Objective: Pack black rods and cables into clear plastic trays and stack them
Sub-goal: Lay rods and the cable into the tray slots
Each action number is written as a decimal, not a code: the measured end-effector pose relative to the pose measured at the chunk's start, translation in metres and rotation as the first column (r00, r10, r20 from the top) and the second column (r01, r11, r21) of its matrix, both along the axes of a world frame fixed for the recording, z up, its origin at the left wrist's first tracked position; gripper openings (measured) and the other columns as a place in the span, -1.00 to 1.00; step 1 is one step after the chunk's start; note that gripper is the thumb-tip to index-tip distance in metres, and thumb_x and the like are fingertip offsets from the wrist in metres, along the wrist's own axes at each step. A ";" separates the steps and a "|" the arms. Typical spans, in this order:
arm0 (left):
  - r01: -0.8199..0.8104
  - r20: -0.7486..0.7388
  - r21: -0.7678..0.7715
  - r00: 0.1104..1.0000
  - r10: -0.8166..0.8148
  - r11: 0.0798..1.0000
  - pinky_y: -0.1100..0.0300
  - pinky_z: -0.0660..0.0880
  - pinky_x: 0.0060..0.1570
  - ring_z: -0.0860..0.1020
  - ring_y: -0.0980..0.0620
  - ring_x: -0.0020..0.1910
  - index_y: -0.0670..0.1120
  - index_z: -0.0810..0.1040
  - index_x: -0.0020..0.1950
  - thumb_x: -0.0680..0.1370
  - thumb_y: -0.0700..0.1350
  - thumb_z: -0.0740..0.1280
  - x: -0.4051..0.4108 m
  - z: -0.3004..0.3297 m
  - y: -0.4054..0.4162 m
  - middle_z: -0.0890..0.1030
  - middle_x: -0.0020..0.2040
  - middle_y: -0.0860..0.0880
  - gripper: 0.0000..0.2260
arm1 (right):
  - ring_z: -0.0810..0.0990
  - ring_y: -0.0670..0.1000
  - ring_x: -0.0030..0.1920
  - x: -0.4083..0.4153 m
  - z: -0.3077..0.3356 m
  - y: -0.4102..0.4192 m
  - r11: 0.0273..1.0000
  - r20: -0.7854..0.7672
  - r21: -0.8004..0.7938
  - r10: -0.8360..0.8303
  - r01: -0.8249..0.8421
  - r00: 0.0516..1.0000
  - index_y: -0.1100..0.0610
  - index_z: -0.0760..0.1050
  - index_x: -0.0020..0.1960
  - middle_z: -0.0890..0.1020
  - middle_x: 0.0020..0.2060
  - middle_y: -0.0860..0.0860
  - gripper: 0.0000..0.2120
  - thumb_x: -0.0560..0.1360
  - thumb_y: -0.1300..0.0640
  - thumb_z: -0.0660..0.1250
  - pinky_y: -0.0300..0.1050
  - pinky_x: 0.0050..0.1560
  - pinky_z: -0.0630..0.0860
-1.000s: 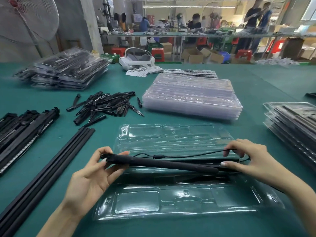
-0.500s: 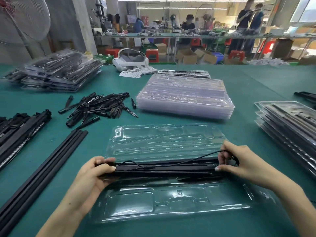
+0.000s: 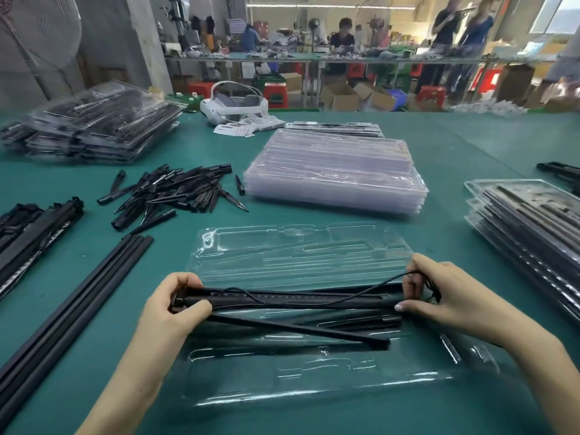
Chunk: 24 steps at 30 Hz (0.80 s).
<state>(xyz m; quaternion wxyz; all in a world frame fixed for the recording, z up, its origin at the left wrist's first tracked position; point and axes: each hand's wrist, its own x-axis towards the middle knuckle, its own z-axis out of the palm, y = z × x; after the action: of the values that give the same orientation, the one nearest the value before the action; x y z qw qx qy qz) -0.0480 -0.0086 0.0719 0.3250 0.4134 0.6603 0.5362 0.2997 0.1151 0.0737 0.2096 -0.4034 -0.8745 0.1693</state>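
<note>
A black rod point(image 3: 292, 301) is gripped at its ends by left hand point(image 3: 175, 306) and right hand point(image 3: 439, 293) over a clear tray point(image 3: 314, 381); loose spikes point(image 3: 175, 191) lie upper left, stacked trays point(image 3: 335, 171) above centre

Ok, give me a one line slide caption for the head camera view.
Both hands, left and right, grip a black rod with its cable over an open clear tray on the green table.

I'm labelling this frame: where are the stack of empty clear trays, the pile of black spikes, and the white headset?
stack of empty clear trays point(image 3: 335, 171), head view, top tray's middle
pile of black spikes point(image 3: 175, 189), head view, centre of heap
white headset point(image 3: 233, 106), head view, front body
</note>
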 end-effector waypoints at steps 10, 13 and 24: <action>0.092 -0.746 -0.003 0.663 -0.063 0.996 0.21 0.20 0.23 0.40 -0.02 0.25 0.22 0.45 0.17 0.61 -0.10 0.18 0.002 -0.001 0.000 0.42 0.20 0.18 -0.76 | 0.48 -0.10 -0.26 -0.002 -0.003 0.002 0.998 0.018 -0.056 -0.010 0.011 1.000 0.01 0.31 -0.21 0.55 -0.32 -0.18 -0.64 0.35 0.05 0.53 -0.34 -0.24 0.36; 0.251 -0.802 -0.277 0.471 -0.367 0.928 0.33 -0.26 0.42 -0.28 0.28 0.48 0.34 -0.15 0.46 0.56 0.14 -0.20 0.000 -0.017 0.004 -0.19 0.47 0.38 -0.55 | 0.48 -0.11 -0.26 -0.003 -0.002 0.001 0.999 0.014 -0.052 -0.007 0.008 1.000 0.00 0.30 -0.21 0.56 -0.21 -0.22 -0.63 0.35 0.06 0.53 -0.34 -0.26 0.36; 0.177 -0.822 -0.412 0.352 -0.448 0.894 0.19 -0.41 0.43 -0.50 0.36 0.34 0.37 -0.40 0.38 0.52 0.26 -0.44 0.003 -0.019 -0.001 -0.42 0.39 0.40 -0.59 | 0.45 -0.15 -0.31 0.001 -0.007 0.003 0.998 -0.047 -0.068 -0.011 0.008 0.999 0.03 0.37 -0.21 0.55 -0.26 -0.23 -0.68 0.34 0.07 0.55 -0.35 -0.28 0.35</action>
<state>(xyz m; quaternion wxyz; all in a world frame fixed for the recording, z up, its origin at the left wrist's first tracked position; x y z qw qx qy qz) -0.0454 -0.0098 0.0527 0.0658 0.7091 0.6987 0.0679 0.3012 0.1176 0.0667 0.2173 -0.4103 -0.8610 0.2075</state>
